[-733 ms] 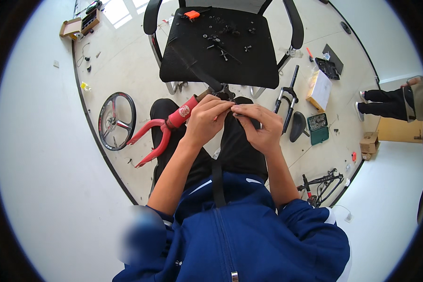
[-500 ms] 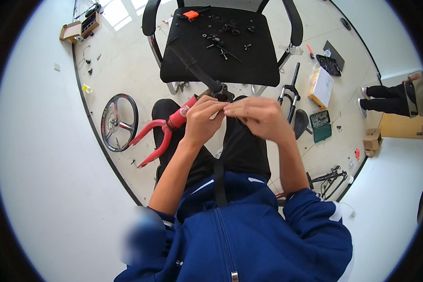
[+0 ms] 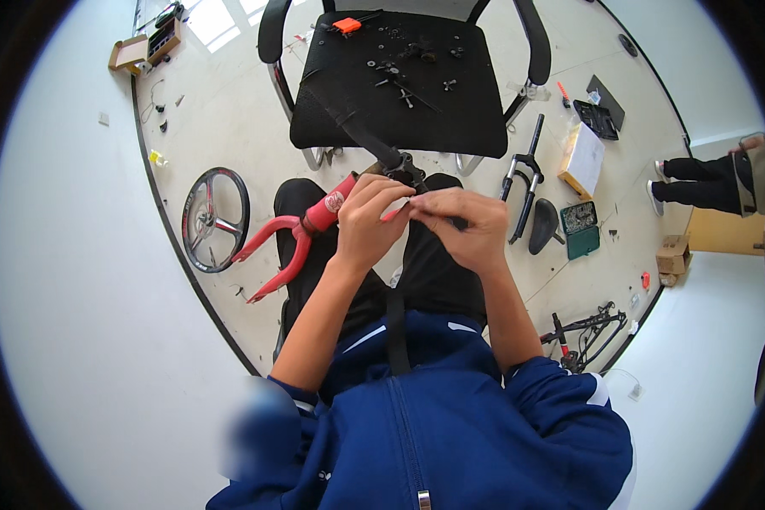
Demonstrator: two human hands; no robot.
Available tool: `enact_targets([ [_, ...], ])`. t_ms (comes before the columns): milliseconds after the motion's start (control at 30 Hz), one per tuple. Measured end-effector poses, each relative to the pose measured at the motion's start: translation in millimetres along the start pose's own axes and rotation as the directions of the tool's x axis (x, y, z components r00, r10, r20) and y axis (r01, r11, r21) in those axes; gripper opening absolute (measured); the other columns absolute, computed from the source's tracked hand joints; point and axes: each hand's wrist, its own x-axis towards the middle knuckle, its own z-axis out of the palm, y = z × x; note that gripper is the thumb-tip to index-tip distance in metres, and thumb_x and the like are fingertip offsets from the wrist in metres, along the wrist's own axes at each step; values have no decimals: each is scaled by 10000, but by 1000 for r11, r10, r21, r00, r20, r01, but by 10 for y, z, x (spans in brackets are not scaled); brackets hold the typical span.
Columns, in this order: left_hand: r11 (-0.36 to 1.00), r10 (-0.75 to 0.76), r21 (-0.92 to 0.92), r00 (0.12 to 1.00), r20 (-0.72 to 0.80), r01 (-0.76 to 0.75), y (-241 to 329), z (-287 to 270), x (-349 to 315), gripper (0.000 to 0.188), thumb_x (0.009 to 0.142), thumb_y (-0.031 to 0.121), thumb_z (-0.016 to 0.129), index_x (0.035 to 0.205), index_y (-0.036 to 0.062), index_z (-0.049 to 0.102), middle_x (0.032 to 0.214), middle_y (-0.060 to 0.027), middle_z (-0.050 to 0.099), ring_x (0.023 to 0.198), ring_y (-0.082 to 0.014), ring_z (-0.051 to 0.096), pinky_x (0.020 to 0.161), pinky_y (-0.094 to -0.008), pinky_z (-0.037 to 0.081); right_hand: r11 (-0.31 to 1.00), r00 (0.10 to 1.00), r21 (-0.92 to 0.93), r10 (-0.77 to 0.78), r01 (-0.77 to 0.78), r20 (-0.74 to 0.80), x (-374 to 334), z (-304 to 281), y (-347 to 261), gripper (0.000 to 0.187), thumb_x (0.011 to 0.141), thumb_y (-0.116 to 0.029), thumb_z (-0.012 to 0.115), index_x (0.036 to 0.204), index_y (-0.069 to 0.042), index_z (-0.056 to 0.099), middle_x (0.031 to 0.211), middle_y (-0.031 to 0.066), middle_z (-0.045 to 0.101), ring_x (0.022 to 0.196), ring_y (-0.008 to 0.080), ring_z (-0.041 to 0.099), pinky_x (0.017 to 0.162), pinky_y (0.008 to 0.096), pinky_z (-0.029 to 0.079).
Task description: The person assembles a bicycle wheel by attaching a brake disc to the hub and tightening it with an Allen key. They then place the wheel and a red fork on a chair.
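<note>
A red bicycle fork lies over my left thigh, its two prongs pointing left and its red tube running up behind my left hand. Beyond the hands a black clamp-like part joins a dark bar that rests on the chair seat. Both hands meet above my lap, just in front of this clamp. My left thumb and fingers are pinched, with a bit of red showing beside them. Fingertips of my right hand press together against the left ones; whatever lies between them is too small to make out.
On the black chair ahead lie bolts, small parts and an orange item. A spoked wheel is at left. At right are a black fork, a saddle, a green case, a frame and a standing person.
My right hand has turned and dropped slightly, its fingers curling from flat into a pinch. My right forearm has swung a little inward. The left hand has stayed nearly in place.
</note>
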Motion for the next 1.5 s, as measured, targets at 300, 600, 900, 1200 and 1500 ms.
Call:
enact_targets([
  [300,996,89,-17,995,36,-88,-24,3,-32,313,650,-95,697,939,23,720,908,-76,719,826,-230,659,732,-309,552,990,991,-125,-57,72,119,82,-108,-26,250,719,52,752,952,-37,744,934,108,738,894,221,718,786,300,553],
  [600,999,43,18,991,-125,-41,26,93,-37,279,628,-70,751,888,30,728,834,-76,717,757,-228,663,666,-302,546,998,976,-2,56,-57,-213,-110,182,52,217,733,55,781,939,20,722,930,128,738,844,173,716,752,259,557],
  [900,998,66,-13,998,-2,-66,25,-27,-27,289,662,-80,729,938,6,712,918,-87,709,855,-259,653,758,-331,544,964,984,-198,-174,176,32,-42,49,-34,231,738,91,701,952,6,728,953,115,736,879,245,722,800,313,563],
  [1200,999,42,-15,997,-63,-43,-30,96,-68,256,650,-128,684,876,-14,719,828,-107,697,772,-246,661,661,-300,542,991,993,-63,112,-115,-50,-10,51,-79,268,771,30,746,1037,4,714,976,97,739,886,165,718,793,263,553],
  [1500,1000,-16,-24,990,-138,13,-34,133,-74,284,617,-56,760,885,32,725,822,-75,683,787,-227,652,687,-309,535,991,953,-132,-49,10,-298,-154,270,46,188,755,72,760,929,17,715,923,123,738,811,183,721,744,254,563],
])
